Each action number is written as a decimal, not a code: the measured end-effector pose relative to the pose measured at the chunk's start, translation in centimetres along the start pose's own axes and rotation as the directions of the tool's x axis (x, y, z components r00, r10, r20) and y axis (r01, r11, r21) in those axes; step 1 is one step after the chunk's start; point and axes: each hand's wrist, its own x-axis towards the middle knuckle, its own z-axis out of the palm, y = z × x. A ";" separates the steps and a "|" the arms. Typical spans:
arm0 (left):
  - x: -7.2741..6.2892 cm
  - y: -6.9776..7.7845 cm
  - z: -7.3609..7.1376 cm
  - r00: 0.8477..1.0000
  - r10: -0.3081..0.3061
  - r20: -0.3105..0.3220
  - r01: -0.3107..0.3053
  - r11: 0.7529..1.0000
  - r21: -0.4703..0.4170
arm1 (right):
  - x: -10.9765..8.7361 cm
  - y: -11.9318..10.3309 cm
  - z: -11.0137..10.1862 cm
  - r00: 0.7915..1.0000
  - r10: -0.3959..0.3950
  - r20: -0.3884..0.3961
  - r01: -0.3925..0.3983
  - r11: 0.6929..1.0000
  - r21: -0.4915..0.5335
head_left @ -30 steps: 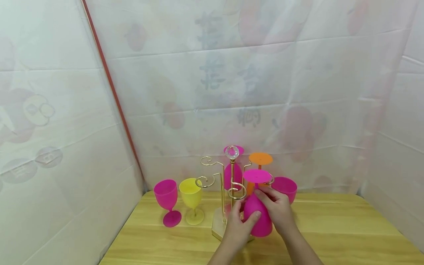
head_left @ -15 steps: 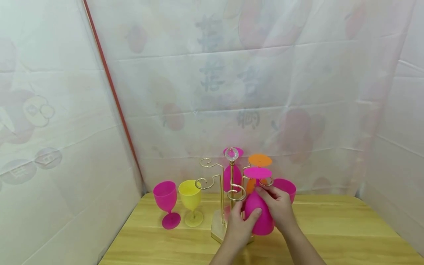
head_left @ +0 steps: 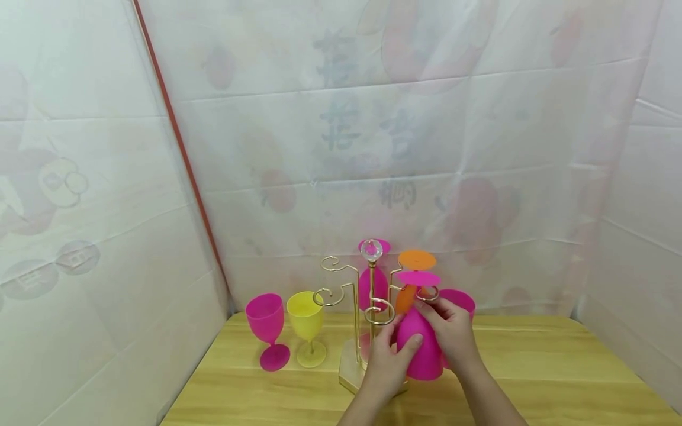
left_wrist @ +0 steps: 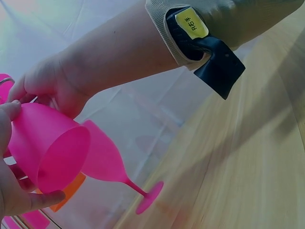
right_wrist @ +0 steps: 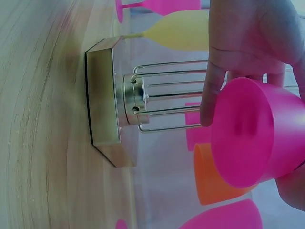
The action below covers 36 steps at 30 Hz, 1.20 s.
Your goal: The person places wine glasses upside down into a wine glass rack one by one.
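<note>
We see a pale printed cloth [head_left: 298, 225] behind everything, then the wooden table [head_left: 543, 367]. On it stands a gold wire rack [head_left: 372, 284]; the head view gives us its curled loops, the right wrist view its rods rising from a faceted base [right_wrist: 102, 95]. Only the left wrist view shows us the right arm's sleeve [left_wrist: 248, 24]. The left hand [head_left: 389, 361] curls round the held pink goblet [head_left: 425, 358], thumb in front; the right hand [head_left: 454, 334] pinches it near the stem. That goblet is upside down above the table, beside the rack; we cannot tell whether its stem sits in a loop. Both wrist views show us its mouth. An orange goblet [head_left: 417, 259] and a rear pink goblet [head_left: 380, 290] hang inverted. Upright stand a left pink goblet [head_left: 265, 316], a yellow goblet [head_left: 305, 319] and a right pink goblet [head_left: 462, 300], whose foot we see in the left wrist view. Smallest is the rack's clear knob [head_left: 371, 250].
</note>
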 end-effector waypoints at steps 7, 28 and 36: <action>0.3 -0.1 0.2 0.999 0.003 0.035 -0.002 1.000 -0.017 | 0.1 -0.1 -0.3 0.999 0.006 -0.035 -0.006 1.000 -0.011; -0.4 -0.1 0.2 0.998 0.050 0.027 -0.052 0.994 0.097 | -0.9 -0.6 -0.7 0.997 -0.067 -0.036 0.068 0.997 0.036; -0.7 -0.1 0.3 0.997 0.078 -0.022 -0.072 0.975 0.210 | -1.0 -0.9 -0.6 0.996 -0.066 -0.053 0.067 0.998 0.001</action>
